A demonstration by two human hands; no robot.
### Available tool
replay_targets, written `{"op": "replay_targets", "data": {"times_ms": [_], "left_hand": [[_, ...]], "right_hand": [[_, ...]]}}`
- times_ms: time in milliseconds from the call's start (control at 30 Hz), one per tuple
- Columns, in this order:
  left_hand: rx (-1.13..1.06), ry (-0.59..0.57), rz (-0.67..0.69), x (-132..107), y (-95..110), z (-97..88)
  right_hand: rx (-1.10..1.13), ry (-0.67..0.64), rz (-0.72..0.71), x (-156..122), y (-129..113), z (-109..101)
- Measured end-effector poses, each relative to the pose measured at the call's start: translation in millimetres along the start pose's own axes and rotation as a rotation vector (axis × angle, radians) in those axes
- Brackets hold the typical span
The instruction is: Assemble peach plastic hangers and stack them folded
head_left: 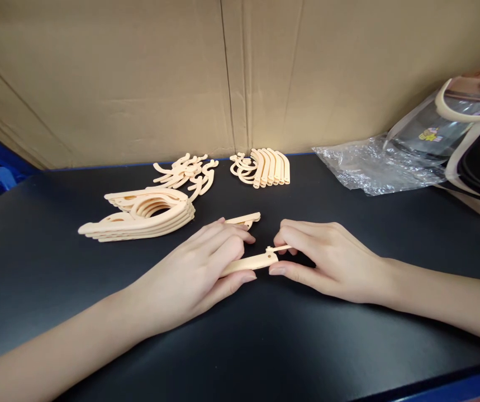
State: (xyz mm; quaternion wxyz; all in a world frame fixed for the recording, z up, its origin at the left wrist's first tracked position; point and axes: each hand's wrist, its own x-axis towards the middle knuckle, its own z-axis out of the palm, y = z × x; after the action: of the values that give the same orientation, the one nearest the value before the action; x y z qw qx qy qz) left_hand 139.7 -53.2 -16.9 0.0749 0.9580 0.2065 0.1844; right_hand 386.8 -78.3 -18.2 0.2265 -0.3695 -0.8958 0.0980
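Observation:
My left hand (198, 265) is closed around a cream plastic hanger piece (250, 263), its thumb along the near side. Another cream length (246, 218) shows beyond those fingers; whether it belongs to the same piece is hidden under the hand. At the right end of the hanger piece, my right hand (327, 254) pinches a thin cream strip (281, 247) between bent fingers. The strip meets the piece beside a small round hole. Behind my left hand lies a neat stack of cream hanger bodies (156, 220).
A loose pile of curved cream hooks (187, 170) lies at the back, beside a row of curved cream arms (271, 167). Crinkled clear plastic (369, 167) and a transparent bag (432, 128) with a cream handle occupy the right. Cardboard (139, 84) walls the black table's far edge.

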Motion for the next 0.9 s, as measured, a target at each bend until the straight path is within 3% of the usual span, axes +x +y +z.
{"op": "replay_targets", "data": {"times_ms": [333, 600, 900], "left_hand": [[0.002, 0.006, -0.022, 0.4, 2.2, 0.6], [0.004, -0.004, -0.027, 1.2, 0.3, -0.2], [-0.014, -0.006, -0.033, 1.9, 1.6, 1.0]], "right_hand": [[-0.134, 0.035, -0.059, -0.4, -3.5, 3.3], [-0.055, 0.042, 0.068, -1.9, -2.6, 3.5], [-0.049, 0.015, 0.022, -1.3, -1.6, 1.6]]}}
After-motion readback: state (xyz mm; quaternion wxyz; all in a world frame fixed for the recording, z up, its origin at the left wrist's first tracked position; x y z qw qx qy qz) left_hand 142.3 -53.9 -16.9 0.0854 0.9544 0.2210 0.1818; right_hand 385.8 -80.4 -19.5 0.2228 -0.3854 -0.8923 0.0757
